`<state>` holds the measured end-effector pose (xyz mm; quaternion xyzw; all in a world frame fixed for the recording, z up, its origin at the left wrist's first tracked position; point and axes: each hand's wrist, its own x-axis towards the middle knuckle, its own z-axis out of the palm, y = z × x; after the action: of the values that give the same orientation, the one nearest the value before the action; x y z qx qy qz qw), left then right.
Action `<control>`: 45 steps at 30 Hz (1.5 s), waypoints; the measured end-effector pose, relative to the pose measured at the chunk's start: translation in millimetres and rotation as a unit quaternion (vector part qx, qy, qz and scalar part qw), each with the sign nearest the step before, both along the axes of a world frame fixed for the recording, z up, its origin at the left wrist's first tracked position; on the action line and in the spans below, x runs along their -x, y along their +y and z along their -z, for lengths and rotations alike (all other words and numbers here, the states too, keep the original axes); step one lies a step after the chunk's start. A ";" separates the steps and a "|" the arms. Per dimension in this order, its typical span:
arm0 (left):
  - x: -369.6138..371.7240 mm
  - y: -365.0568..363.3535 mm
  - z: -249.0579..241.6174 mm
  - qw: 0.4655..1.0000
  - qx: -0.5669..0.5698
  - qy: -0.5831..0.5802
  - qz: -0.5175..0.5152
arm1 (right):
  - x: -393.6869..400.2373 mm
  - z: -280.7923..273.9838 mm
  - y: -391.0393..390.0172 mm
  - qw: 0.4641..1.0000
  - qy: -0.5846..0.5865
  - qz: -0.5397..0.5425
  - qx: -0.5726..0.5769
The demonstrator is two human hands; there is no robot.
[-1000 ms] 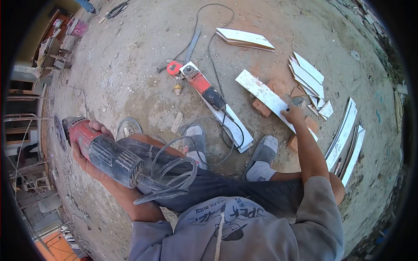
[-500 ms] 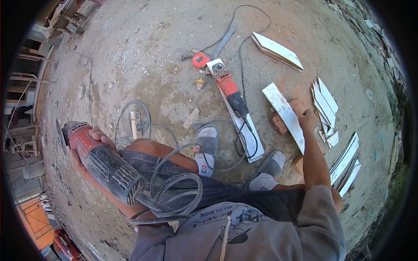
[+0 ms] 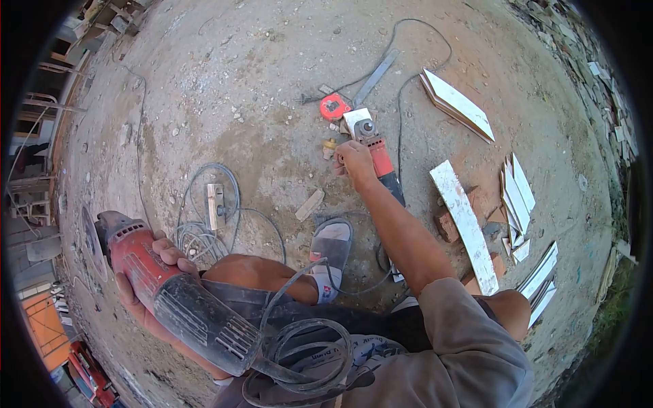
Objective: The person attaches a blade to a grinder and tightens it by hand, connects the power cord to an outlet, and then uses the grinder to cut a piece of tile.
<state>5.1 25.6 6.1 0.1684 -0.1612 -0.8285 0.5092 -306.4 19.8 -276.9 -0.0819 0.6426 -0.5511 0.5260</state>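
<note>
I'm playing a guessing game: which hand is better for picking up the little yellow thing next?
Probably the right hand: it is close to the little yellow thing, while the left hand grips a red-and-black grinder farther away from it.

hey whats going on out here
A person holds a red and black grinder in the left hand, its cord hanging in loops. The right hand is down by a second grinder lying on the ground, near a red tape measure. To the right, a white strip rests across bricks.
</note>
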 end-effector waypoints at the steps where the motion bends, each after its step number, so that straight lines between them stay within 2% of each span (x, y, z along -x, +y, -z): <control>1: -0.4 -1.6 0.0 1.000 0.003 -0.001 0.001 | -5.8 13.8 -11.1 1.000 -0.001 0.001 0.003; 2: -1.4 -2.9 0.3 1.000 0.003 -0.015 0.003 | -12.7 27.5 -20.2 0.979 0.189 -0.009 -0.079; 3: -2.4 -3.7 0.5 1.000 0.003 -0.030 0.005 | -18.5 35.5 -28.0 0.916 0.369 -0.018 -0.159; 4: -3.1 -4.2 0.4 0.999 0.004 -0.032 0.006 | -23.7 31.0 -35.2 0.916 0.367 -0.017 -0.159; 6: -4.5 -5.0 0.0 0.999 -0.011 -0.049 -0.003 | -28.7 24.1 -47.2 0.868 0.428 -0.054 -0.245; 10: -4.3 -4.4 -2.3 0.997 -0.021 -0.066 -0.016 | -23.0 38.1 -55.3 0.863 0.418 -0.132 -0.253; 13: -1.3 -3.8 -2.5 0.996 -0.031 -0.076 -0.032 | -11.9 46.9 -54.0 0.857 0.425 -0.172 -0.237; 15: 2.5 -3.5 -3.9 0.995 -0.033 -0.085 -0.044 | -11.1 47.5 -47.9 0.835 0.475 -0.202 -0.191; 19: 0.8 -4.8 -3.2 0.995 -0.033 -0.087 -0.027 | -17.8 49.1 -42.3 0.850 0.473 -0.160 -0.168; 21: 2.6 -3.0 -3.3 0.996 -0.021 -0.080 -0.024 | -22.0 57.0 -37.7 0.937 0.347 -0.026 0.030; 22: 4.8 -2.9 -2.7 0.996 -0.021 -0.078 -0.030 | -17.9 43.1 -34.6 0.936 0.348 -0.032 0.033; 23: 6.0 -1.9 -3.7 0.997 -0.023 -0.074 -0.031 | -13.6 28.5 -25.8 0.992 0.098 -0.012 0.081; 24: 6.8 -1.1 -4.5 0.997 -0.021 -0.067 -0.029 | -10.1 14.0 -21.8 0.979 -0.159 0.012 0.125; 25: 7.0 -0.5 -5.0 0.997 -0.018 -0.067 -0.031 | -8.9 8.1 -22.0 0.979 -0.158 0.010 0.127; 27: 7.3 -1.1 -3.6 0.997 -0.033 -0.058 -0.035 | -3.5 -1.4 -26.9 0.947 -0.269 0.060 0.165; 28: 4.6 -2.1 -1.6 0.997 -0.031 -0.058 -0.034 | 1.3 -4.7 -31.3 0.947 -0.268 0.061 0.168; 30: -2.5 -5.2 3.4 0.998 0.020 -0.042 0.031 | 16.6 -9.7 -45.1 0.965 -0.202 0.004 0.169; 31: -3.0 -5.4 3.8 0.998 0.020 -0.041 0.030 | 24.6 -12.6 -51.7 0.965 -0.201 0.003 0.169; 33: -3.4 -5.4 4.9 0.997 0.037 -0.063 0.029 | 39.2 -19.1 -62.1 0.970 -0.173 -0.064 0.160; 37: 4.3 -4.2 1.4 0.997 0.030 -0.059 0.029 | 66.8 -51.5 -61.2 0.977 -0.154 -0.052 0.135; 39: 6.2 -4.2 0.6 0.998 0.010 -0.050 0.027 | 96.8 -51.7 -58.5 0.985 -0.069 -0.092 0.132; 40: 6.0 -5.0 0.8 0.998 0.005 -0.049 0.029 | 111.9 -61.0 -55.5 0.991 0.039 -0.091 0.086; 41: 4.8 -6.1 1.1 0.998 0.013 -0.060 0.031 | 127.6 -53.0 -55.7 0.992 0.040 -0.091 0.082; 43: 7.4 -5.7 -1.0 0.997 0.021 -0.071 0.034 | 154.5 -26.3 -53.5 0.972 0.213 -0.085 -0.040; 45: 14.5 -3.8 -3.4 0.995 -0.012 -0.094 -0.021 | 171.4 3.3 -42.8 0.964 0.243 -0.087 -0.068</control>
<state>-9.4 21.8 9.5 0.2544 -0.1951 -0.8002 0.5068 -477.8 -23.0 -280.2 -0.2329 0.7776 -0.4217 0.4040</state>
